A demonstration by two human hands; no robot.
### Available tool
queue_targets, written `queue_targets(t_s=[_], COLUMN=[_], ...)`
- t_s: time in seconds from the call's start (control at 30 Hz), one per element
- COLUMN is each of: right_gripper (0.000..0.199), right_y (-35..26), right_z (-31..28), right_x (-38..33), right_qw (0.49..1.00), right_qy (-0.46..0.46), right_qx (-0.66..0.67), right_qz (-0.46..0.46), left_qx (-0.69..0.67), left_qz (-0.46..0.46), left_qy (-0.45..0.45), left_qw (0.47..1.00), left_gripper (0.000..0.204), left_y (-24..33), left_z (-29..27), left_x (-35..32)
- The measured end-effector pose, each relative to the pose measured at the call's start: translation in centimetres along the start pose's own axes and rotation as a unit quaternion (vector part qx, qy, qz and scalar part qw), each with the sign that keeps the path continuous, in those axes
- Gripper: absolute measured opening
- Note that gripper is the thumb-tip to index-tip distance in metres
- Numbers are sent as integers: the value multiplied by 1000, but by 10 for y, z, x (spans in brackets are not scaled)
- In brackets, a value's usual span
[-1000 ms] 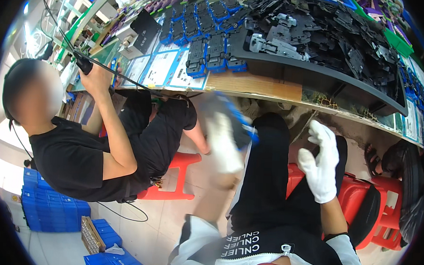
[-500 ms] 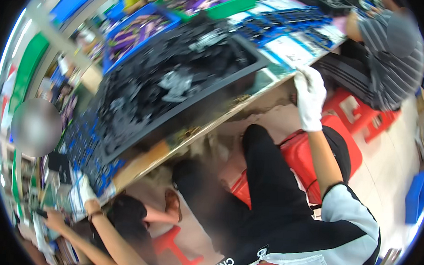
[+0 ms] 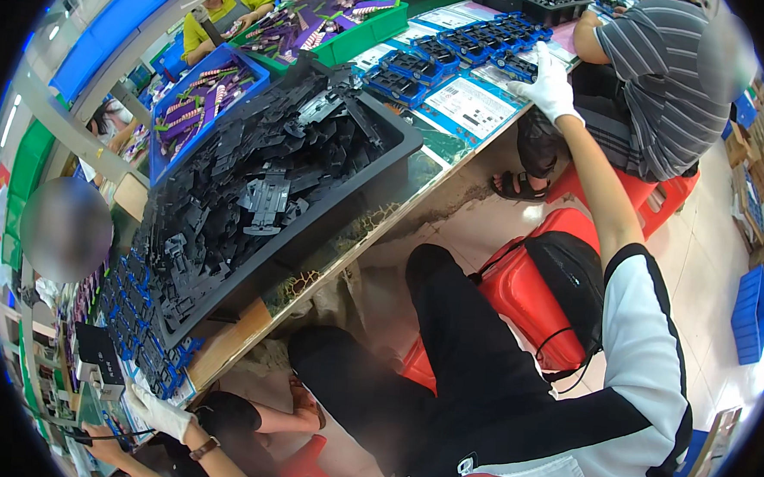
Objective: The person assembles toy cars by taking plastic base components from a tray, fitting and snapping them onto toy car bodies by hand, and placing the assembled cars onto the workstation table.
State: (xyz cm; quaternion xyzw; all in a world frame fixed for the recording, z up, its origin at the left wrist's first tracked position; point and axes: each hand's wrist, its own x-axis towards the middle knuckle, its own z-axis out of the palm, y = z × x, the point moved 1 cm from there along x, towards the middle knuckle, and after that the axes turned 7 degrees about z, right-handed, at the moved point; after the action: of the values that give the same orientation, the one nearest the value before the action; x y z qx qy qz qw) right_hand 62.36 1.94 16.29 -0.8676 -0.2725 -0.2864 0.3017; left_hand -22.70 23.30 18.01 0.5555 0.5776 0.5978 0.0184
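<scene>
Since half a second ago, the right hand [image 3: 547, 85] has stretched farther out, toward one o'clock, arm nearly straight. White-gloved, its fingers spread and rest on a blue-and-black assembly [image 3: 521, 66] at the worktop [image 3: 455, 160] edge, nothing clasped. At ten o'clock sits the black tray of parts [image 3: 281, 190]. The person's left hand is out of sight.

One black tray [image 3: 377, 165] heaped with black plastic parts, one green bin [image 3: 358, 32] far, one blue bin [image 3: 200, 121] far left, two red stools [image 3: 535, 290] right, one white-gloved right hand [image 3: 547, 85]
</scene>
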Motion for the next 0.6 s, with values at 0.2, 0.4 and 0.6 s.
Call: queue_targets(t_s=[0.2, 0.4, 0.6], right_gripper=[79, 68, 83], right_y=[-10, -81, -244], right_z=[12, -93, -197], right_x=[1, -74, -181], right_qw=[993, 982, 871], right_qy=[-89, -99, -373], right_qx=[34, 159, 286], right_qz=[-69, -11, -138], left_qx=[-145, -514, -704], left_qz=[3, -196, -316], left_qy=[32, -169, -238], left_qw=[989, 818, 590], left_gripper=[31, 37, 98], left_y=[137, 199, 259], left_z=[43, 116, 128], left_x=[-124, -252, -291])
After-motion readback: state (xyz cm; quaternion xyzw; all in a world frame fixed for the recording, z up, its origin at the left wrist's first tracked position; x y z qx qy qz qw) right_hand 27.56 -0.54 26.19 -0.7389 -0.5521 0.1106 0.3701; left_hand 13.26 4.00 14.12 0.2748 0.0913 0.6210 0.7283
